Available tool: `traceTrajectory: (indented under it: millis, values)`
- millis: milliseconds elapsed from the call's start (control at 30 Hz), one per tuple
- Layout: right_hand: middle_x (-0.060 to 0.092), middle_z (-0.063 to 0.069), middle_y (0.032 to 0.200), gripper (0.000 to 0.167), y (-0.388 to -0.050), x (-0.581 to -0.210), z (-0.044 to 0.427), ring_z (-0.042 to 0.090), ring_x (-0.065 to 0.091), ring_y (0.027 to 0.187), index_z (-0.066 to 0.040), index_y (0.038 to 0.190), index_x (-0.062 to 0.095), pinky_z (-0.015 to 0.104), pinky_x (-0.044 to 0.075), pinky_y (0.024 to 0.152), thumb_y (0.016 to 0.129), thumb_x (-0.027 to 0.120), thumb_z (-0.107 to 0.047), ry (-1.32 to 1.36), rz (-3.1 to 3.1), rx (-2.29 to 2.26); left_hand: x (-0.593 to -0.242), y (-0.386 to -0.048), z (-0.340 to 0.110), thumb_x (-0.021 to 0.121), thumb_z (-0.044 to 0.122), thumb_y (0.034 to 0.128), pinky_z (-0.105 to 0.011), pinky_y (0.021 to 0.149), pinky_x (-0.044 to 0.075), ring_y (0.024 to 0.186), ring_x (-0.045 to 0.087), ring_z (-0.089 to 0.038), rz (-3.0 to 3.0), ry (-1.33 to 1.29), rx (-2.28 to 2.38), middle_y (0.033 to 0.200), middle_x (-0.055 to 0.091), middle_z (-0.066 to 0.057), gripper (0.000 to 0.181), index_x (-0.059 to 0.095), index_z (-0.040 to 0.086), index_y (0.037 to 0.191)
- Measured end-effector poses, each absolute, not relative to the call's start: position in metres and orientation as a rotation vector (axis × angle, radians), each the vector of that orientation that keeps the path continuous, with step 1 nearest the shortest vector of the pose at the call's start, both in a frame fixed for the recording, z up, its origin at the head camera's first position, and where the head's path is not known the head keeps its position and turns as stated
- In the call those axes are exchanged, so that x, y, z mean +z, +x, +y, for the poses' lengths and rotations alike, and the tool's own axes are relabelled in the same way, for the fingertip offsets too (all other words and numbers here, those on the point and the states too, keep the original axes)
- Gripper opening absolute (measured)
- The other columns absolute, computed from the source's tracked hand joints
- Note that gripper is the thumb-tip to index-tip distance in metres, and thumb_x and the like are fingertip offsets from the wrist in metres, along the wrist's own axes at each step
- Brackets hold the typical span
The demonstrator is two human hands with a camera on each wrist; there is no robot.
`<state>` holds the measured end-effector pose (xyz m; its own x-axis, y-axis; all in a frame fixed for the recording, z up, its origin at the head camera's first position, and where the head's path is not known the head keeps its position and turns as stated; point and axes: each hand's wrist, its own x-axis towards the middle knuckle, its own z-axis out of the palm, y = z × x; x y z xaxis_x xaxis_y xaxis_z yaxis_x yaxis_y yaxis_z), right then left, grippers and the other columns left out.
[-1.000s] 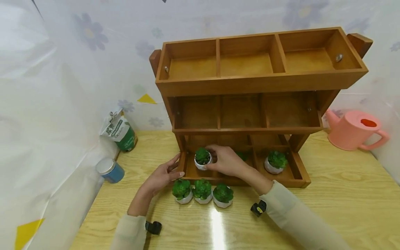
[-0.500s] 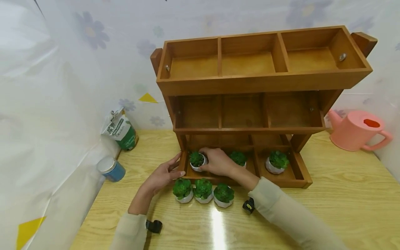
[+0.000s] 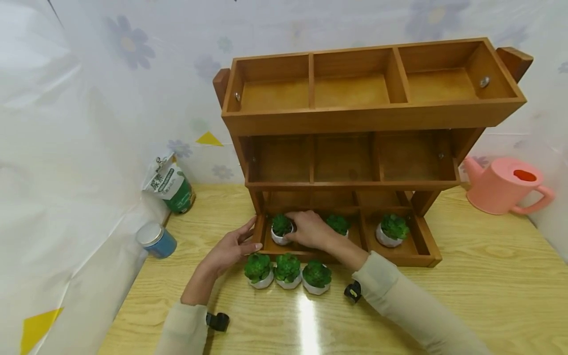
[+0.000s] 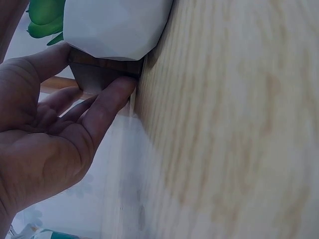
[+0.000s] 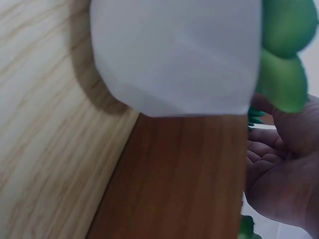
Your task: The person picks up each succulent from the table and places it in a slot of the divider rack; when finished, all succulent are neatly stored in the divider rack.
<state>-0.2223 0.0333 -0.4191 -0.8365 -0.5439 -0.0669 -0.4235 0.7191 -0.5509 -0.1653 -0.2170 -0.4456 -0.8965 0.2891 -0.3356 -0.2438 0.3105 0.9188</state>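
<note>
In the head view, the right hand (image 3: pixel 311 230) holds a small potted plant (image 3: pixel 281 230) by its white pot, inside the bottom tier's left compartment of the wooden shelf (image 3: pixel 372 114). The left hand (image 3: pixel 228 251) grips the left front corner of that tier; the left wrist view shows its thumb and fingers (image 4: pixel 107 102) around the dark wood. Another plant (image 3: pixel 338 225) sits behind the right forearm, and one (image 3: pixel 393 230) stands in the right compartment. A white pot (image 5: pixel 174 55) partly blocks the right wrist view, where the right hand (image 5: pixel 286 164) shows behind the wood.
Three potted plants (image 3: pixel 259 270) stand in a row in front of the shelf. At the left are a blue jar (image 3: pixel 157 240) and a green-white bag (image 3: pixel 170 187). A pink watering can (image 3: pixel 504 186) stands to the right of the shelf.
The right hand has moved left and slightly down with the potted plant, deeper into the left compartment. The plant behind the forearm has come more into view. The left hand has stayed on the corner.
</note>
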Motion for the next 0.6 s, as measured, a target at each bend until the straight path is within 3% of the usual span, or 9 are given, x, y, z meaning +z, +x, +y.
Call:
traceTrajectory:
  millis: [133, 333, 600]
  values:
    - [0.072, 0.01, 0.123, 0.061, -0.22, -0.415, 0.042, 0.022, 0.071, 0.097, -0.006, 0.144, 0.057, 0.042, 0.057, 0.087, 0.092, 0.076, -0.032, -0.788, 2.692, -0.859, -0.446, -0.166, -0.217, 0.067, 0.027, 0.0994, -0.058, 0.108, 0.045, 0.141, 0.048, -0.039, 2.154, 0.03, 1.607, 0.168, 0.021, -0.017, 0.078, 0.021, 0.046, 0.159]
    - [0.064, 0.009, 0.14, 0.059, -0.213, -0.405, 0.069, 0.027, 0.068, 0.117, -0.013, 0.147, 0.055, 0.043, 0.057, 0.095, 0.095, 0.073, -0.036, -0.774, 2.591, -1.143, -0.446, -0.167, -0.217, 0.068, 0.026, 0.0992, -0.058, 0.108, 0.046, 0.141, 0.048, -0.039, 2.155, 0.026, 1.606, 0.168, 0.022, -0.017, 0.078, 0.022, 0.044, 0.159]
    - [0.065, 0.008, 0.137, 0.054, -0.197, -0.393, 0.106, 0.023, 0.068, 0.117, -0.021, 0.143, 0.058, 0.04, 0.057, 0.094, 0.095, 0.072, -0.041, -0.738, 2.523, -1.344, -0.447, -0.169, -0.218, 0.069, 0.027, 0.0985, -0.057, 0.108, 0.045, 0.142, 0.046, -0.039, 2.144, 0.041, 1.602, 0.168, 0.021, -0.017, 0.079, 0.022, 0.043, 0.16]
